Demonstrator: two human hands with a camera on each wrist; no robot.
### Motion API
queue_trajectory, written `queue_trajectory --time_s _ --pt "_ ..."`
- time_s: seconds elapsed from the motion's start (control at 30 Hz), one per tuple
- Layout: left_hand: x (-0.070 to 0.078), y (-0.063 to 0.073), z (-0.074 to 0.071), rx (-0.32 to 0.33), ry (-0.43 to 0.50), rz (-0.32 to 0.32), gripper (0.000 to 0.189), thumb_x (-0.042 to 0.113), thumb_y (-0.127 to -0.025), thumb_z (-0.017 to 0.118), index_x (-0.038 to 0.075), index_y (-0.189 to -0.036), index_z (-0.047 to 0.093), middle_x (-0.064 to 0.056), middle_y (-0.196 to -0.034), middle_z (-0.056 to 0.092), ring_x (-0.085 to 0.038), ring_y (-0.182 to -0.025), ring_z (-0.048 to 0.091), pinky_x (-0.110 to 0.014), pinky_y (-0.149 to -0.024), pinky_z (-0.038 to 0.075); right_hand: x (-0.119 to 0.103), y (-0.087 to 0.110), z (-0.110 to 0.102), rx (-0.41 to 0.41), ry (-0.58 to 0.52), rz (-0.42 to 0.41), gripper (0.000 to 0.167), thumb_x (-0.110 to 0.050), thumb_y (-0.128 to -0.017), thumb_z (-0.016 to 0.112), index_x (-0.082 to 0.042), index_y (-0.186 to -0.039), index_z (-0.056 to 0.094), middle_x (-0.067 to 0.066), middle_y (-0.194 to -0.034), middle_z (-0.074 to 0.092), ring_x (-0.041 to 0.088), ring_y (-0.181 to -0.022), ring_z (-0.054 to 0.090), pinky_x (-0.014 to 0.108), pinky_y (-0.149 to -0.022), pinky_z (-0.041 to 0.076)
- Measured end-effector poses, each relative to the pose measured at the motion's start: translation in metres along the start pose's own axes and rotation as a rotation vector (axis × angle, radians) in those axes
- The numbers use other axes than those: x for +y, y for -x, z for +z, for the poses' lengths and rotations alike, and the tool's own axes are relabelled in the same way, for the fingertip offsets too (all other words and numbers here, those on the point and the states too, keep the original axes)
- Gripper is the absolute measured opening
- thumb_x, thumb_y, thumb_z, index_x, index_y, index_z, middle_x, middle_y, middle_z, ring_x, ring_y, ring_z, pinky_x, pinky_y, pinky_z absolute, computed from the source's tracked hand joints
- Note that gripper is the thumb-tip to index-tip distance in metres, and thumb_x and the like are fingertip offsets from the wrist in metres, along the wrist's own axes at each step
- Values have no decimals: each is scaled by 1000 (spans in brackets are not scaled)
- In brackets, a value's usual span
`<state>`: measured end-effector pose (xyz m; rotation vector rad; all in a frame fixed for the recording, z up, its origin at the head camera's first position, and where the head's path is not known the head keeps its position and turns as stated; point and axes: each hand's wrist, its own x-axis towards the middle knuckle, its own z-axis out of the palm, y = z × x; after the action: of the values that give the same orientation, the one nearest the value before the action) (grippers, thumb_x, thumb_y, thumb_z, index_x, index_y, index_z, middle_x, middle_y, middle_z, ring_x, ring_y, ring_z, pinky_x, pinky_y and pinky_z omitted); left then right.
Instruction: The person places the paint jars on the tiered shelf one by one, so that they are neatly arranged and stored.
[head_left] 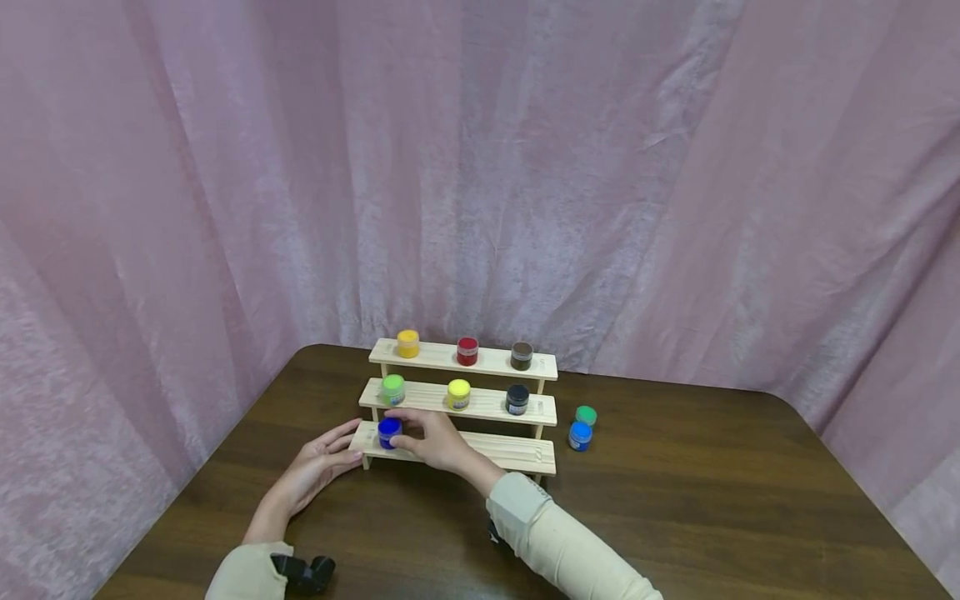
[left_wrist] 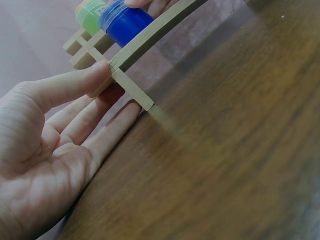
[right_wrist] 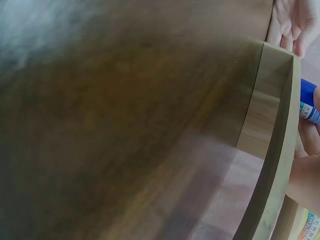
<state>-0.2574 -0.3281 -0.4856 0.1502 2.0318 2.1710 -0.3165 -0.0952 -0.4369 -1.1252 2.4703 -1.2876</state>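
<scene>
My right hand (head_left: 431,440) pinches a dark blue paint jar (head_left: 389,432) between thumb and fingers, at the left part of the lowest shelf (head_left: 480,450) of a three-tier wooden rack. In the left wrist view the blue jar (left_wrist: 127,25) stands upright at the shelf's edge, with right fingertips on its lid. My left hand (head_left: 315,467) touches the rack's left end with outstretched fingers. Seen from the left wrist, its thumb (left_wrist: 75,87) presses the shelf's corner and the other fingers lie along the side by the leg (left_wrist: 134,91).
Light green (head_left: 393,389), yellow (head_left: 458,394) and black (head_left: 517,399) jars stand on the middle tier. Orange-yellow (head_left: 408,343), red (head_left: 467,351) and dark brown (head_left: 521,356) jars line the top. Green (head_left: 586,416) and blue (head_left: 581,436) jars sit on the table right of the rack. Pink curtain (head_left: 480,167) hangs behind.
</scene>
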Motion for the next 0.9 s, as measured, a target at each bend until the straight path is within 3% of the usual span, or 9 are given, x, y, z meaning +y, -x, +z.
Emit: queue_trajectory --time_s 0.53,0.9 --pt "-2 -2 2 12 -20 -11 75 8 -95 60 -1 -155 16 -17 -144 47 0 -109 62 -20 -98 52 7 4 -2 10 6 -2 45 -15 -92 68 -4 -135 56 13 -129 65 25 -116 65 28 -100 53" --pt "0 -2 1 31 -40 -9 75 7 -95 60 1 -156 17 -28 -151 35 0 -108 62 -20 -98 52 8 25 -21 62 -3 -11 42 -14 -93 66 -1 -132 57 15 -128 65 27 -116 64 32 -99 54"
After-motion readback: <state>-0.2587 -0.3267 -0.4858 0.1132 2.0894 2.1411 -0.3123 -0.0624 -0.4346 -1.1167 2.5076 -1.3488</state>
